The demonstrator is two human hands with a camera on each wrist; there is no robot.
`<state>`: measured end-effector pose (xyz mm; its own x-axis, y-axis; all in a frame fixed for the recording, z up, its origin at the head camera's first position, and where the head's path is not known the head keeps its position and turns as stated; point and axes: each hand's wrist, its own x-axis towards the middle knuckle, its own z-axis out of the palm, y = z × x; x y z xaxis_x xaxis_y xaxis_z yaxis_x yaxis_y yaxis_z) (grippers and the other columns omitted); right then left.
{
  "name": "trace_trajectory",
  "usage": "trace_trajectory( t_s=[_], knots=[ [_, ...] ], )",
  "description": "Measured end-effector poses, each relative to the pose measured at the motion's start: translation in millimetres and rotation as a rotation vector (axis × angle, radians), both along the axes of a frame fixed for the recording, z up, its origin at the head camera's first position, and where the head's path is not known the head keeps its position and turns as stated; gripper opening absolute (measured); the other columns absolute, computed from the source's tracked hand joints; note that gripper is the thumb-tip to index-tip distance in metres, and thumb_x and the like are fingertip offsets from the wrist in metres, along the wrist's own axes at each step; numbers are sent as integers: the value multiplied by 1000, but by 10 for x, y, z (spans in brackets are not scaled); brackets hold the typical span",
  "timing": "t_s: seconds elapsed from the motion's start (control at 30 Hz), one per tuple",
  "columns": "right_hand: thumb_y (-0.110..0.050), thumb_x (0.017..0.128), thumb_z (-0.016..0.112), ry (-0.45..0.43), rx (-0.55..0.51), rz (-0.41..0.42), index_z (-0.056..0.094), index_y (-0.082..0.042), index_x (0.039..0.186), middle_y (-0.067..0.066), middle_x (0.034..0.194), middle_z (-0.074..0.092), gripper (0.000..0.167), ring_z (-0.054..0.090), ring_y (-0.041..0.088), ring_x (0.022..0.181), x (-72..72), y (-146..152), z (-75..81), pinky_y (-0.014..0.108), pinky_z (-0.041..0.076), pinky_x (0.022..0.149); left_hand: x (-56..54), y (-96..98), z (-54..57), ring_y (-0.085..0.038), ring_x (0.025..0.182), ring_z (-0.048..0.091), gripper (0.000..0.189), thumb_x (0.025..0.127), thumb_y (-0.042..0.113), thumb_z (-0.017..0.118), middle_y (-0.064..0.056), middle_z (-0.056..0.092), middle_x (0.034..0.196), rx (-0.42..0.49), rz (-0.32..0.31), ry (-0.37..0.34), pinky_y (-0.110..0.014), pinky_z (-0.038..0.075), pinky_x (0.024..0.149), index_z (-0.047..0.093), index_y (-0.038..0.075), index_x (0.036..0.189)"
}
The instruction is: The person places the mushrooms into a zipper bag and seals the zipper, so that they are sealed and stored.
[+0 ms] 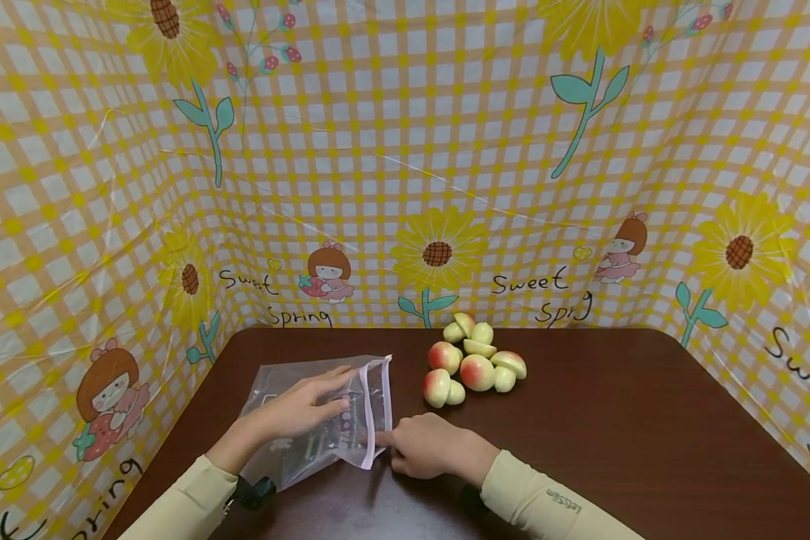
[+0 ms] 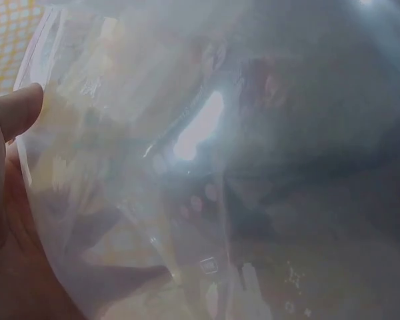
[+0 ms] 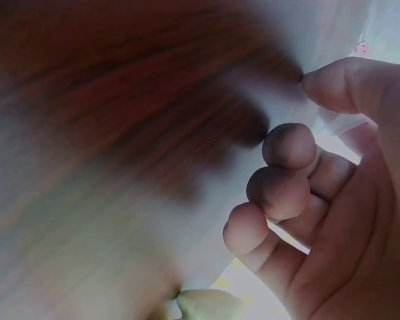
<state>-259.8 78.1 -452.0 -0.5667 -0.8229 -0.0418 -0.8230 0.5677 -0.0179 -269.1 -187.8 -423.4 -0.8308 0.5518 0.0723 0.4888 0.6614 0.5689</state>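
Note:
A clear plastic zip bag (image 1: 310,420) lies on the left half of the table, its mouth with a pale lilac zip strip facing right and standing partly open. My left hand (image 1: 304,405) rests across the top of the bag, fingers straight toward the mouth and thumb apart. In the left wrist view the clear film (image 2: 187,220) fills most of the picture. At the near part of the mouth, my right hand (image 1: 425,446) has its index finger inside the bag and holds the edge against the thumb (image 3: 340,83). Its other fingers are curled.
Several pale yellow-green, red-tinted mushroom-shaped pieces (image 1: 477,373) are grouped right of the bag toward the back. The dark brown table (image 1: 621,427) ends at a checked, sunflower-printed cloth (image 1: 378,187) that rises behind and at both sides.

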Motion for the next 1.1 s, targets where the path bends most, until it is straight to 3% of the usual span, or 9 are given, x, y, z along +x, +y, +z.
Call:
trace_trajectory(
  t_s=[0.2, 0.5, 0.73, 0.9, 1.1],
  knots=[
    [-21, 88, 70, -30, -31, -11, 63, -33, 116, -13, 58, 44, 32, 43, 4, 50, 19, 45, 83, 25, 36, 46, 3, 9, 8, -33, 151, 28, 58, 104, 44, 51, -10, 29, 165, -2, 0, 3, -58, 29, 118, 35, 31, 158],
    [-17, 90, 66, -12, -110, -19, 55, -28, 146, -12, 53, 39, 58, 32, 3, 46, -16, 140, 169, 21, 31, 43, -5, 13, 8, -34, 151, 29, 56, 105, 39, 51, -13, 30, 164, 6, -16, 18, -59, 28, 119, 36, 26, 158],
    [-17, 87, 69, 69, -184, -17, 56, -28, 145, -14, 55, 37, 60, 30, 1, 45, -80, 265, 231, 19, 27, 41, -3, 15, 11, -33, 151, 29, 57, 105, 41, 50, -13, 30, 164, 8, -26, 30, -58, 28, 119, 36, 23, 158],
    [-20, 86, 71, 136, -237, -30, 59, -26, 141, -15, 56, 39, 57, 35, 2, 48, -140, 370, 270, 21, 31, 44, -4, 21, 12, -33, 151, 30, 58, 105, 41, 50, -13, 31, 163, 11, -30, 34, -58, 29, 119, 36, 22, 158],
    [-24, 87, 71, 139, -276, -82, 60, -24, 141, -15, 59, 43, 55, 39, 3, 50, -188, 469, 304, 21, 34, 44, -1, 23, 12, -33, 151, 29, 57, 105, 40, 50, -13, 30, 164, 7, -22, 22, -58, 28, 119, 36, 23, 158]
  ],
)
